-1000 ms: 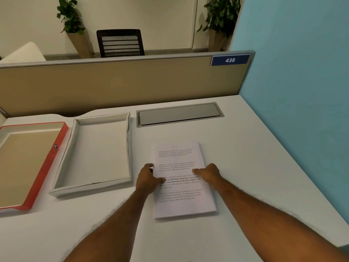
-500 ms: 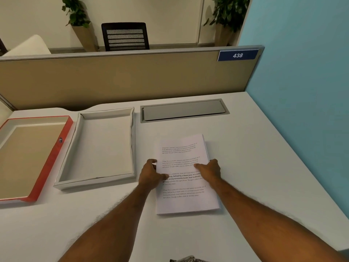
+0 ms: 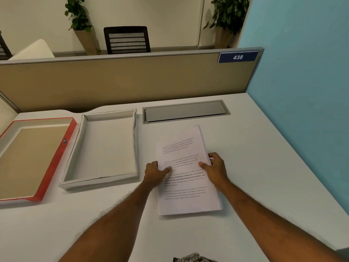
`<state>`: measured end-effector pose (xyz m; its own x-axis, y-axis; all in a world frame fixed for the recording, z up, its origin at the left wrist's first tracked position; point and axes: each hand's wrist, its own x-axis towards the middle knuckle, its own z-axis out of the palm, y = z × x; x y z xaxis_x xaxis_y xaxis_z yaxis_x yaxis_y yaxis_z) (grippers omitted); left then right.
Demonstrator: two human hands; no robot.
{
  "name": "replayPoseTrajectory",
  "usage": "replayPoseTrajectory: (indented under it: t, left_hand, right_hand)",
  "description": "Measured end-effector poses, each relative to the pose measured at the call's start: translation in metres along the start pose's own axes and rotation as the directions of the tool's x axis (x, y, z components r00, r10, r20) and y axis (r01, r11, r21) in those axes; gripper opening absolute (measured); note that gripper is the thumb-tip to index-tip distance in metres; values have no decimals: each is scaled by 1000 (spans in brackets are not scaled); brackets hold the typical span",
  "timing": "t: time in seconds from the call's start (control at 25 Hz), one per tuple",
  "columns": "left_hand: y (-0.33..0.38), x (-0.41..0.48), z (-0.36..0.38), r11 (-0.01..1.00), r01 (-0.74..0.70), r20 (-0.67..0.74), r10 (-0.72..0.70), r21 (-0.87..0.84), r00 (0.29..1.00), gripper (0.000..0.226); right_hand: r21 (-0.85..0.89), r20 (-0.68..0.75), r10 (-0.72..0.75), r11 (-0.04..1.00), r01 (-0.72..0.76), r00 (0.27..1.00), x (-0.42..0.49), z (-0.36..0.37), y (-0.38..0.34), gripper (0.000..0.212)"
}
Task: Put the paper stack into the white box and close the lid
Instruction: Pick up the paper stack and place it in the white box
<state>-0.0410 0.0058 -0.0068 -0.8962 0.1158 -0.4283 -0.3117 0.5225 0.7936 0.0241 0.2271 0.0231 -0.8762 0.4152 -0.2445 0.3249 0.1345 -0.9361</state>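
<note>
A stack of printed white paper (image 3: 186, 201) lies flat on the white desk (image 3: 264, 176), right of centre. My left hand (image 3: 154, 173) grips its left edge, thumb on top of the sheet. On the stack's right edge sits my right hand (image 3: 215, 168), thumb on top and fingers curled at the side. The open white box (image 3: 83, 148) lies empty just left of the stack. Its lid, red-rimmed (image 3: 56, 161) with a tan inside, lies upturned at the far left.
A grey cable flap (image 3: 186, 111) is set into the desk behind the stack. A tan partition (image 3: 122, 82) closes the back, and a blue wall (image 3: 306, 91) runs along the right. Patterned cloth (image 3: 194, 258) shows at the bottom edge.
Both hands have stayed at the stack's two side edges. The view has shifted slightly, so everything sits a little differently in frame; the stack itself still lies on the desk.
</note>
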Motion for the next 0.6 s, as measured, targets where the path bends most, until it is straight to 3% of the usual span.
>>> replayPoseTrajectory:
  t: [0.08,0.16,0.24,0.44,0.6]
  left_hand:
    - [3,-4,-4,997,-67,-13,66,-36,998,57]
    - [7,-10,-6,967,-154,50,168,-204,985,48]
    - [12,-17,-5,918,-219,15,237,-331,971,44]
    - [43,-37,-1,831,-476,-210,430,-289,878,25]
    - [61,-45,-12,753,-594,-243,543,-284,804,28]
  right_hand:
    - [56,41,-64,997,62,997,-9,-8,-8,33]
    - [68,57,-104,993,100,993,-14,-15,-16,34]
    - [28,27,-147,989,146,989,-15,-19,-22,36]
    - [-10,-105,-247,969,248,963,-12,-27,-36,37]
    - [21,-181,-367,926,376,913,-14,-23,-48,34]
